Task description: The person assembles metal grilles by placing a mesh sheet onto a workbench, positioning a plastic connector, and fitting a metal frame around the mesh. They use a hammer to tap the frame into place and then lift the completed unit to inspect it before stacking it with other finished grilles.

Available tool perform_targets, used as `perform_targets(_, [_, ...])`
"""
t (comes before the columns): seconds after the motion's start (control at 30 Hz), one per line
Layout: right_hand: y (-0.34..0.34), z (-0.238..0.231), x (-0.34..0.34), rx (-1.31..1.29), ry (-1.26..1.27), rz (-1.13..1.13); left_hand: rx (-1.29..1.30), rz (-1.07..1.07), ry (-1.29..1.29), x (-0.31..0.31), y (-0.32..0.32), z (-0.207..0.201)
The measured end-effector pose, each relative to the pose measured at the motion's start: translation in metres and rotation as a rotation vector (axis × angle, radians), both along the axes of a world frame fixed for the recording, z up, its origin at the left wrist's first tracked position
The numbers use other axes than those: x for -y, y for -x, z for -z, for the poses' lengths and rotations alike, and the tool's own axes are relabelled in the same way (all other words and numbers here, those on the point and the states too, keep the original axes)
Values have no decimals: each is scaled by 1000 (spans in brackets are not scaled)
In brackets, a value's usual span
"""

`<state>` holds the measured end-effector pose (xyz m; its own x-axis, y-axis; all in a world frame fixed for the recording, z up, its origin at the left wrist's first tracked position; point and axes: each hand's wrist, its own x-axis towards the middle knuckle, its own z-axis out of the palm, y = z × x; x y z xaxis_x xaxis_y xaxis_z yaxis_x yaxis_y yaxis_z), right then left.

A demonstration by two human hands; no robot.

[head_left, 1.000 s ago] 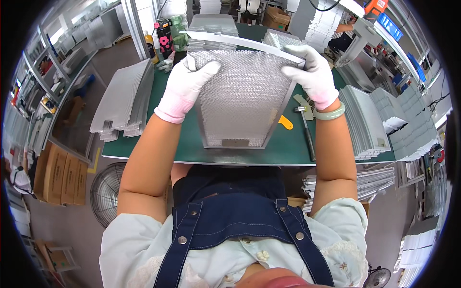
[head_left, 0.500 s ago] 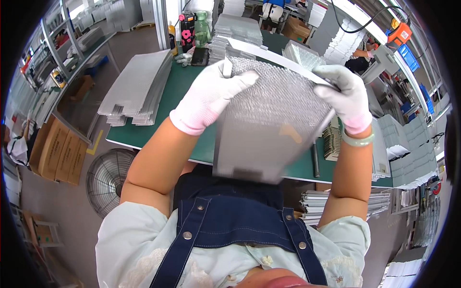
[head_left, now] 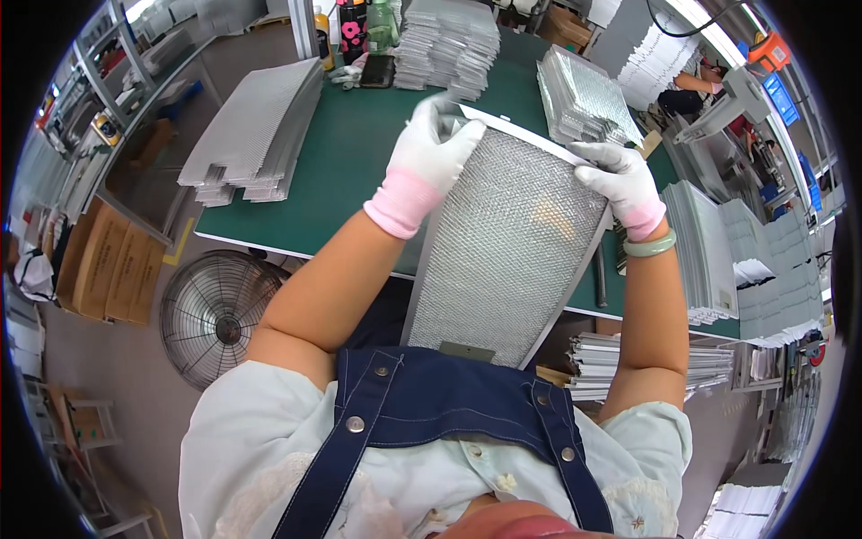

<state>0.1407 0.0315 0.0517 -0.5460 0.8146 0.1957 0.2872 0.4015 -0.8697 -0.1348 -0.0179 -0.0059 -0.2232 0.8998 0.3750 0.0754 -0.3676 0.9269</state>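
Note:
A rectangular metal mesh filter panel (head_left: 507, 242) slants in front of me, its near end against my apron. A pale metal frame strip (head_left: 530, 135) runs along its far edge. At the far left corner, my left hand (head_left: 431, 153), in a white glove with a pink cuff, is closed on the panel, thumb over the mesh. My right hand (head_left: 618, 178), gloved alike, grips the far right corner, with its thumb and fingers at the strip's end. A small dark plate (head_left: 467, 351) shows on the panel's near end.
On the green table (head_left: 359, 148) lie stacked mesh sheets at left (head_left: 256, 121), a back stack (head_left: 446, 45) and a right stack (head_left: 588, 94). A phone (head_left: 377, 71) and bottles stand at the back. A dark bar (head_left: 601, 277) lies right of the panel. A floor fan (head_left: 224, 323) is at lower left.
The panel has stopped blurring, and the frame strip now lies closer along its far edge. My hands have come nearer together, the left moving right and the right moving left.

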Motion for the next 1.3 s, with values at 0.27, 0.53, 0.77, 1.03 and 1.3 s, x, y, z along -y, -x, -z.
perform_targets(0.27, [0,0,5,-14,-7,52,-391,-435,-400,3,-4,5])
perform_targets(0.53, [-2,-8,9,-29,-17,50,200,47,-226,13,-8,-3])
perform_targets(0.77, [-5,-7,7,-56,14,24,275,220,-166,19,7,-3])
perform_targets(1.03, [5,-16,18,40,-107,27,300,192,-119,34,8,-13])
perform_targets(1.3, [-1,-12,18,-15,-61,-34,204,303,-138,42,30,-11])
